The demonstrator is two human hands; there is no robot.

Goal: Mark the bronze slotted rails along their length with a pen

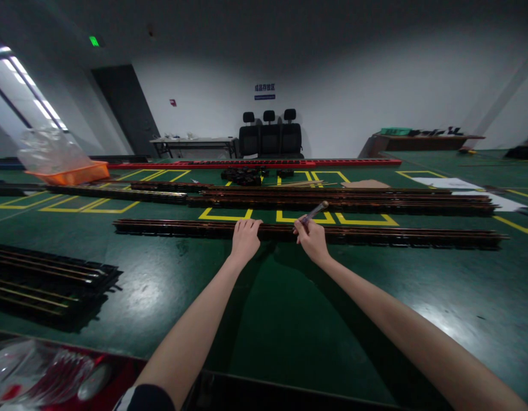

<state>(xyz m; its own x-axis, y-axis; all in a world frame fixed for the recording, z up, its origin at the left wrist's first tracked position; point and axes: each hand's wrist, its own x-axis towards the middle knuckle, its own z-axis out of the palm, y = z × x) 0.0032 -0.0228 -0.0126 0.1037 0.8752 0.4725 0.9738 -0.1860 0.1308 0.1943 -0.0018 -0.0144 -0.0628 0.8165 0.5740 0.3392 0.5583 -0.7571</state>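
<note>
Gripping pen-like tool [316, 212] narrowly: right hand [313, 238], one o'clock. Left hand [245, 240], twelve o'clock: touching dark strip [375, 235], closure unclear. Apparently steadying; close handling calling for stillness.

You had two hands [245, 241] and one pen-like tool [317, 211]; you faced three black seats [270, 140], three headrests [269, 116], one orange basket [71, 174], one green tray [395, 131] and one dark door [125, 108].
</note>
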